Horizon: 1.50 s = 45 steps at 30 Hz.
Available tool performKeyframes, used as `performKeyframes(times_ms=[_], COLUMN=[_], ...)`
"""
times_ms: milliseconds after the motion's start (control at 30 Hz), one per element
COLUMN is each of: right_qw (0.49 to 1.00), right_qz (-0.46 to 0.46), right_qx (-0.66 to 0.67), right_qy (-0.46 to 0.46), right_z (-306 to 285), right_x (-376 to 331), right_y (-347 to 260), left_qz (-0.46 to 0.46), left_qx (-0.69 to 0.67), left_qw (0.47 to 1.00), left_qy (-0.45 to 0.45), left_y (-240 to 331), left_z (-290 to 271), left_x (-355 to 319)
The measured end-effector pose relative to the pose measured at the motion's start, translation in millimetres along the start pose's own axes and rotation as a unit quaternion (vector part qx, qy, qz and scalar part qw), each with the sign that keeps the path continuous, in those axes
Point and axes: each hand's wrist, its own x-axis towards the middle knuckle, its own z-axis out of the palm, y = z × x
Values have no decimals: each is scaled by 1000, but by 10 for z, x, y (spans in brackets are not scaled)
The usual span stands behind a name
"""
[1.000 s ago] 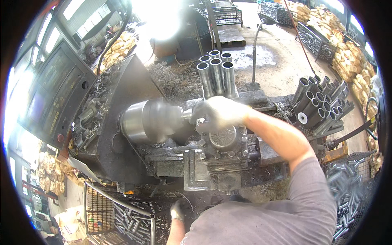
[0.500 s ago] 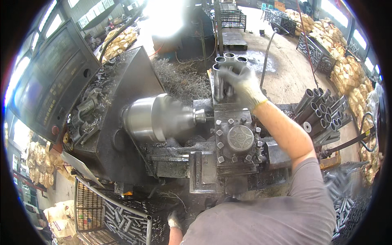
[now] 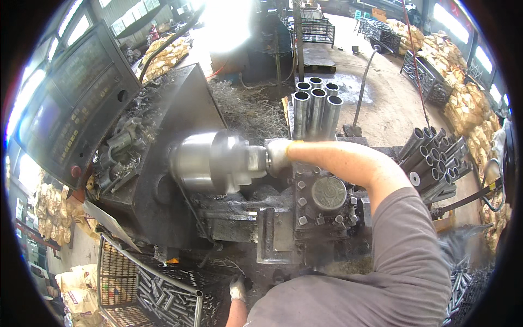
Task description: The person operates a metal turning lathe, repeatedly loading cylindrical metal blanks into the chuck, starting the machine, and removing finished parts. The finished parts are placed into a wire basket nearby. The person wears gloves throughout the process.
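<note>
My gloved right hand grips the workpiece at the chuck, axis horizontal; left hand hangs low, grip indiscernible.

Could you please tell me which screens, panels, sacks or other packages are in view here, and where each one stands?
Control panel: far left, dark slab with a dim screen and rows of small buttons.
Yellowish sacks: piled far right.
More sacks: upper left, beyond the lathe.
Pale sacks: lower left.

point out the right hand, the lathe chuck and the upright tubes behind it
right hand (image 3: 279, 157): head view, back of the gloved hand
lathe chuck (image 3: 210, 162): head view, its round side
upright tubes (image 3: 316, 111): head view, middle tube's wall
</note>
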Motion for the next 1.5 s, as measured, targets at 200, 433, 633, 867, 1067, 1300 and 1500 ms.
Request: performKeyframes(times_ms=[200,433,633,867,1067,1300,1500], right_qw=[993,995,934,904,577,779,846], right_qz=[-38,-70,98,74,83,146,95], right_qx=[82,-53,-192,378,812,609,495], right_qy=[-81,42,285,185,-36,30,174], right_z=[18,-52,-308,860,2311,2918,2534], right_x=[120,-304,-1830,-2546,-2219,-1952,-2313], right_y=[397,607,241,-1228,-1465,-1472,-1266], left_qz=[-51,17,251,282,34,18,-112], left_qx=[-14,23,227,-125,-36,-78,-250], left_qw=[997,999,936,848,921,919,868], left_qy=[60,33,-94,-432,-385,-385,-414], left_y=[-343,-84,621,2227,2078,1655,1543], left_z=[-223,-329,-240,1066,1355,1352,1039], left_x=[-167,-138,150,-1180,-1230,-715,-645])
